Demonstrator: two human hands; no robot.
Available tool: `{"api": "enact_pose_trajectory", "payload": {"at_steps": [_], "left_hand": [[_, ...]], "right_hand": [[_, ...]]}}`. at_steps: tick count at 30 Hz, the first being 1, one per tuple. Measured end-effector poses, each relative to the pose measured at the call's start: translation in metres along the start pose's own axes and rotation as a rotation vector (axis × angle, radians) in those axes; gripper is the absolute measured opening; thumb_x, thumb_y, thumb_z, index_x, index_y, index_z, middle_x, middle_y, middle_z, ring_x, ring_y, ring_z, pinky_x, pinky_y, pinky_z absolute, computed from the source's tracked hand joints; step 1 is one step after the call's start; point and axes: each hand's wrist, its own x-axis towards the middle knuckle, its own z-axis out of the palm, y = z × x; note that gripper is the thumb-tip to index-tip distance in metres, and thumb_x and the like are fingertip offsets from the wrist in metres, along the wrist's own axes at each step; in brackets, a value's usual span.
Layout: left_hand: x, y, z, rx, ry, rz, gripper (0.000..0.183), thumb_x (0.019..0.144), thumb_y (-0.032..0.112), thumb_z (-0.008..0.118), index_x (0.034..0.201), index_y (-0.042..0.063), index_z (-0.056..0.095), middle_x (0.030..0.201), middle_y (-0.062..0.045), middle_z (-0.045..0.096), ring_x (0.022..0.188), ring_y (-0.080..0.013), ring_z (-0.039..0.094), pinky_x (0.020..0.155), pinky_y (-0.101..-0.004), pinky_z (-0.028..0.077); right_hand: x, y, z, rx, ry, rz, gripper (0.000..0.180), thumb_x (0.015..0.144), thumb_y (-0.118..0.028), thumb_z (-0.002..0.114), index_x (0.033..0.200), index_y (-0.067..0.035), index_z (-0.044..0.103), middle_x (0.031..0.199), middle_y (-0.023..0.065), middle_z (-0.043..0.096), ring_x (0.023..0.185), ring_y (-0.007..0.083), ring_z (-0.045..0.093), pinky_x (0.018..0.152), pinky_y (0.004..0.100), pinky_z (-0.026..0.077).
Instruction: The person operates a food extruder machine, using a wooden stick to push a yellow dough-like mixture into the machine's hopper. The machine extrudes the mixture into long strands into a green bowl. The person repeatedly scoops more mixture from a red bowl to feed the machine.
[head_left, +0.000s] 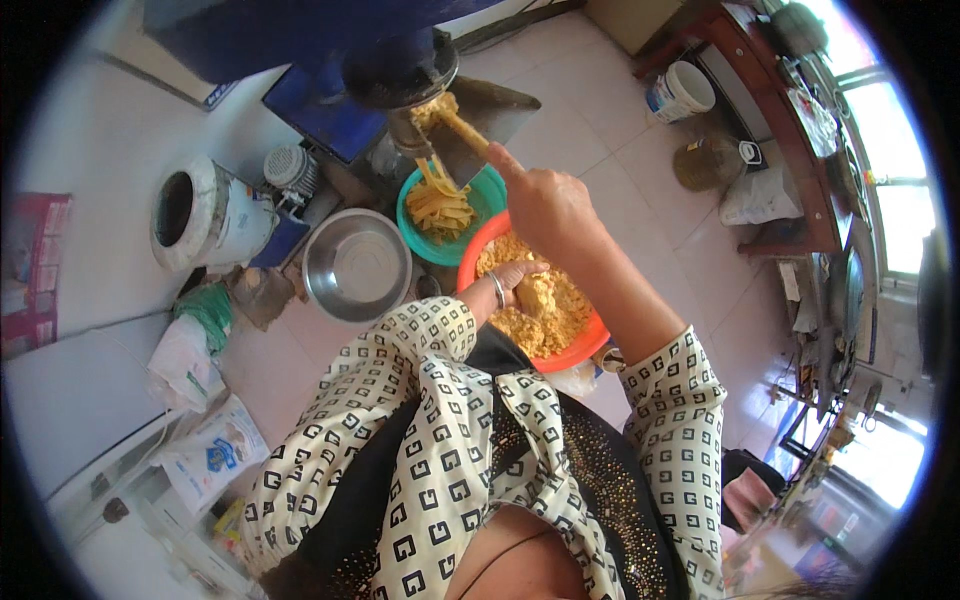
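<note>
My right hand (553, 206) grips a short stick (466, 133), dusted with yellow dough, its far end at the feed opening of a dark metal noodle machine (405, 71). Yellow crumbly dough (431, 109) sits at that opening. Flat yellow noodles (441, 210) hang from the outlet into a green plastic basin (491, 187). Lower down, my left hand (514, 279), with a bangle at the wrist, is in an orange basin (574, 360) of crumbly yellow dough (559, 330), holding a pressed lump of dough (537, 294).
A steel basin (358, 265) stands on the floor left of the green one. Further left are an electric motor (290, 165) and a white drum-like container (217, 214). A white bucket (681, 91), a large jar (705, 163) and a red-brown table (806, 172) stand at the right.
</note>
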Motion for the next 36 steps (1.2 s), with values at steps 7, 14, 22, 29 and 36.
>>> {"api": "enact_pose_trajectory", "payload": {"at_steps": [7, 14, 22, 29, 36], "left_hand": [[0.047, -0.013, -0.014, 0.32, 0.04, 0.222, 0.011, 0.073, 0.012, 0.066, 0.07, 0.001, 0.065, 0.067, -0.011, 0.064, 0.058, -0.0258, 0.064, 0.052, -0.0409, 0.052], [0.073, -0.013, -0.025, 1.558, 0.136, 0.625, 0.021, 0.082, 0.03, 0.056, 0.076, 0.018, 0.072, 0.077, -0.009, 0.07, 0.07, -0.0235, 0.066, 0.065, -0.0349, 0.05], [0.05, -0.008, 0.003, 1.326, 0.238, 0.431, 0.028, 0.083, 0.034, 0.06, 0.093, 0.009, 0.065, 0.082, -0.016, 0.067, 0.074, -0.0298, 0.065, 0.069, -0.0415, 0.05], [0.015, -0.012, 0.03, -0.009, -0.072, 0.03, 0.028, 0.088, 0.016, 0.065, 0.105, 0.001, 0.049, 0.104, -0.02, 0.062, 0.09, -0.0354, 0.066, 0.081, -0.0547, 0.054], [0.014, -0.016, 0.033, 0.083, -0.027, 0.073, 0.035, 0.086, 0.03, 0.067, 0.112, 0.007, 0.059, 0.098, -0.01, 0.068, 0.089, -0.0275, 0.068, 0.077, -0.0509, 0.057]], "right_hand": [[0.003, -0.005, 0.002, -0.05, -0.036, 0.062, 0.061, 0.084, -0.009, 0.051, 0.143, -0.017, 0.04, 0.073, 0.0158, 0.065, 0.068, 0.0343, 0.065, 0.062, 0.0447, 0.051], [0.005, -0.003, 0.003, -0.093, -0.022, 0.05, 0.062, 0.085, -0.009, 0.05, 0.145, -0.018, 0.037, 0.074, 0.0155, 0.066, 0.069, 0.0328, 0.066, 0.063, 0.0441, 0.052], [0.011, -0.004, 0.001, -0.108, -0.032, 0.105, 0.061, 0.085, -0.008, 0.049, 0.145, -0.02, 0.037, 0.075, 0.0163, 0.066, 0.073, 0.0346, 0.066, 0.065, 0.045, 0.053], [-0.004, 0.021, -0.017, 0.065, 0.069, 0.189, 0.053, 0.09, -0.014, 0.047, 0.142, -0.022, 0.038, 0.074, 0.0209, 0.064, 0.076, 0.04, 0.064, 0.068, 0.0491, 0.05], [0.02, 0.0, 0.005, -0.045, 0.039, 0.134, 0.059, 0.086, -0.012, 0.048, 0.143, -0.015, 0.035, 0.075, 0.0206, 0.065, 0.074, 0.0392, 0.065, 0.066, 0.0487, 0.051]]}}
